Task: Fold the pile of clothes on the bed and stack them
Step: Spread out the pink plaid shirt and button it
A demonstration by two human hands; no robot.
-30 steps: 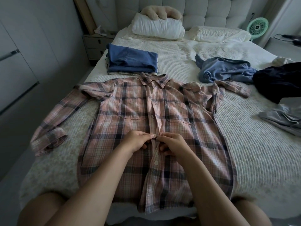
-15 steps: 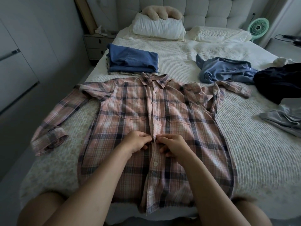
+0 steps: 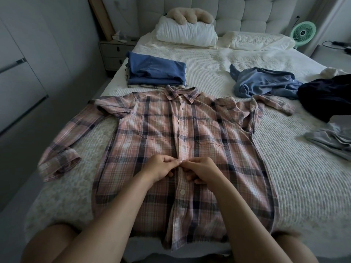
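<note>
Hands, two (image 3: 159, 167) (image 3: 204, 168), one plaid shirt (image 3: 155, 133)

A home bedroom: bed (image 3: 209, 76) with tufted headboard (image 3: 247, 14), pillows (image 3: 186, 33), nightstand (image 3: 114, 52).

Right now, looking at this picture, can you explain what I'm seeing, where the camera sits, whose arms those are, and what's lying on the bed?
There is no machine, just a person wearing a camera on the head, looking down at their own arms. A plaid shirt lies spread flat on the bed. The left hand and right hand pinch its button strip at the middle. Behind it sits a folded blue stack; to the right lie unfolded clothes: a light blue garment, a dark garment and a grey one.
</note>
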